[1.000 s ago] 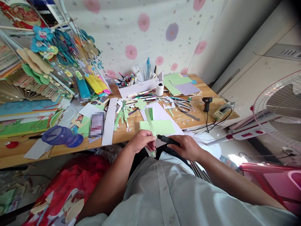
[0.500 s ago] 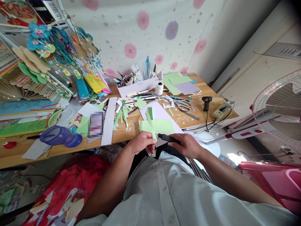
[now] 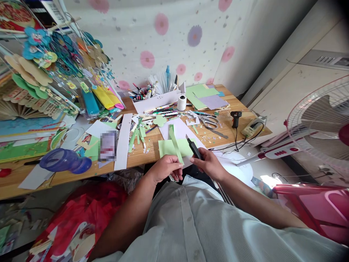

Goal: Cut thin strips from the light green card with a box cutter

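Observation:
Near the table's front edge, my left hand point(image 3: 167, 167) pinches the lower end of a pale green paper strip point(image 3: 176, 146). The strip slants up and away over a light green paper sheet point(image 3: 163, 148) lying at the edge. At its far end are narrow darker green strips point(image 3: 171, 129). My right hand point(image 3: 211, 165) is wrapped round a black-handled craft knife point(image 3: 194, 147), its tip pointing up and left, apart from the strip. Under the green sheet lies a lavender paper point(image 3: 178, 125).
A white thread spool point(image 3: 181, 103), scissors point(image 3: 211, 122) and a pen box point(image 3: 155, 102) stand or lie farther back. Paper scraps point(image 3: 139, 133) and a blue plastic vessel point(image 3: 65, 160) are on the left. A glue gun point(image 3: 235, 118) and a fan point(image 3: 324, 120) are at right.
The knife has lifted away from the strip and turned so its tip points farther up. My left hand still pinches the strip. The view has shifted slightly.

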Tool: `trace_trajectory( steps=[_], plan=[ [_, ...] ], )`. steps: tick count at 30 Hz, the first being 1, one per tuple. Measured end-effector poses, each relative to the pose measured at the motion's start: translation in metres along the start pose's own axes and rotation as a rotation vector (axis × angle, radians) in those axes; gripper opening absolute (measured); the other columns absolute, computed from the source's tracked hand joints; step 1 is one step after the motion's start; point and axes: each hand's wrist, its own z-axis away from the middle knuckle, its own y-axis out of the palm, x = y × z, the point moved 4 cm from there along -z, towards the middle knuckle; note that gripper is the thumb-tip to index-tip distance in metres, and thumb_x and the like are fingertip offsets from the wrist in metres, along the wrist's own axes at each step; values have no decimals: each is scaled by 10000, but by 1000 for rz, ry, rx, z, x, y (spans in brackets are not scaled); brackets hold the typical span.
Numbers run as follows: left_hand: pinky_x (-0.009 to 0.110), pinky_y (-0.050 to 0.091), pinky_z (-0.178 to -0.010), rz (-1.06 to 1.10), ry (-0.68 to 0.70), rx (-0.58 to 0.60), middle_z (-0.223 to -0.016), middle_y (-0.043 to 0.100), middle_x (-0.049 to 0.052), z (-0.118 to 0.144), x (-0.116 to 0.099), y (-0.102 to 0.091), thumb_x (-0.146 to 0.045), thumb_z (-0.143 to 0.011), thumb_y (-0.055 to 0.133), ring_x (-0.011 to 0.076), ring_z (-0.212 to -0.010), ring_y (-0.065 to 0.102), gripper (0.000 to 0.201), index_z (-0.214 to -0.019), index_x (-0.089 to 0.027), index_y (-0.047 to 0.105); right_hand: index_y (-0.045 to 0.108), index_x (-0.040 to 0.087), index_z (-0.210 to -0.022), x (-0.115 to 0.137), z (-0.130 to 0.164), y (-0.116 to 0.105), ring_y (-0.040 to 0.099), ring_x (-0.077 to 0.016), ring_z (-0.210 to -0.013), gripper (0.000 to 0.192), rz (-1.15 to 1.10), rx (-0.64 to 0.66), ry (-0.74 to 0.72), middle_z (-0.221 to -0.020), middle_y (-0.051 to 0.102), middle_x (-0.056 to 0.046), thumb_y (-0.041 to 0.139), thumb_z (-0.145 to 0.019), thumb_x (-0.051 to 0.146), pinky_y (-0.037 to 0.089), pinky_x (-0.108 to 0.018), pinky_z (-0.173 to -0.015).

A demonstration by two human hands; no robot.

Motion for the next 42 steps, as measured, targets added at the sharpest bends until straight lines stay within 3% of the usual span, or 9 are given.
trace_trajectory(
  steps=[4, 9, 13, 15, 20, 26, 34, 42],
  plan=[
    [280, 591, -535, -26, -23, 11, -710, 740, 55, -3, 8, 12, -545, -838, 833, 224, -633, 774, 390, -831, -176, 708, 635, 231, -954, -7, -3, 25, 536, -119, -477, 455, -179, 48, 14, -741, 664, 47, 947, -767, 505, 376, -269, -442],
    [276, 583, -594, -85, 25, 14, -773, 764, 64, 0, 13, 15, -517, -866, 853, 213, -693, 767, 378, -984, -165, 778, 607, 231, -905, -5, -4, 30, 508, -97, -473, 446, -244, 34, -12, -742, 656, 55, 971, -746, 432, 363, -262, -442],
    [353, 632, -818, 254, 224, -120, -1037, 825, 119, 1, 2, 8, -547, -857, 894, 255, -918, 800, 502, -1164, -167, 778, 614, 229, -895, 0, -3, 28, 487, -99, -475, 448, -223, 88, -7, -704, 612, 67, 973, -739, 448, 360, -265, -440],
    [387, 634, -868, 438, 310, -207, -1074, 830, 134, -2, -4, 5, -531, -862, 893, 277, -970, 805, 509, -1191, -163, 766, 611, 230, -894, 2, -2, 27, 477, -94, -477, 454, -211, 110, -5, -716, 603, 71, 972, -738, 455, 362, -265, -439],
    [383, 641, -750, 513, 319, -340, -926, 831, 142, -10, -11, 1, -487, -799, 934, 291, -846, 815, 460, -1037, -131, 767, 605, 237, -923, 1, 0, 29, 478, -101, -470, 449, -168, 129, 25, -700, 592, 80, 943, -762, 486, 380, -272, -440],
    [313, 603, -574, 483, 262, -438, -916, 831, 148, -11, -11, -2, -488, -744, 949, 284, -764, 815, 491, -999, -126, 736, 606, 252, -966, -5, 3, 27, 496, -130, -485, 454, -170, 61, 68, -656, 566, 75, 887, -802, 569, 361, -277, -459],
    [293, 605, -527, 500, 284, -571, -892, 824, 115, -11, -11, -2, -483, -710, 968, 278, -752, 820, 497, -948, -150, 686, 634, 241, -864, -3, 5, 24, 622, -192, -702, 465, 45, -35, -42, -774, 695, 0, 966, -723, 534, 529, -335, -666],
    [301, 612, -558, 519, 332, -583, -773, 778, 43, -10, -9, -2, -472, -692, 987, 264, -740, 809, 490, -848, -184, 624, 626, 241, -902, -6, 5, 23, 663, -197, -597, 493, -21, -24, 9, -739, 707, -1, 937, -763, 598, 515, -330, -558]
  ],
)
